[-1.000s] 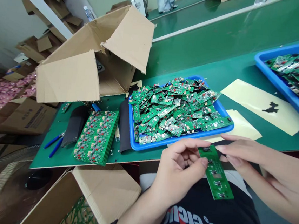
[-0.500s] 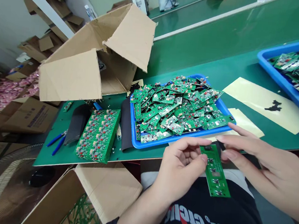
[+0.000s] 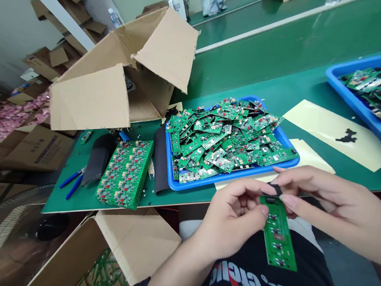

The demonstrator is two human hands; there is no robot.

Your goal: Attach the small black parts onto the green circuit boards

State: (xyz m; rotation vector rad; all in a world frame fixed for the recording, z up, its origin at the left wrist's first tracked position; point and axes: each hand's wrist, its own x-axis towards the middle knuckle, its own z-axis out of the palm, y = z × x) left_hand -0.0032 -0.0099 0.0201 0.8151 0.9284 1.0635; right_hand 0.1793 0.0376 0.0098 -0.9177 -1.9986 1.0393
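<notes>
My left hand [image 3: 233, 217] pinches the top end of a long green circuit board strip [image 3: 278, 234] over my lap. My right hand [image 3: 326, 203] has its fingers closed on the same top end from the right, with a small black piece [image 3: 275, 188] between the fingertips. Just beyond both hands, a blue tray [image 3: 171, 168] is piled with several small green circuit boards [image 3: 226, 137]. Left of the tray lies a stack of green panel boards [image 3: 125, 172].
An open cardboard box [image 3: 122, 78] lies on its side on the green table [image 3: 284, 75]. Blue-handled pliers [image 3: 72, 182] and black foam sheets [image 3: 97, 157] rest at the left. A second blue tray [image 3: 356, 102] sits far right, yellow sheets [image 3: 337, 134] between. Another open box [image 3: 126, 245] stands below.
My right hand has drawn in and closed on the strip's top end, where a small black piece now shows. The strip has shifted slightly lower over my lap.
</notes>
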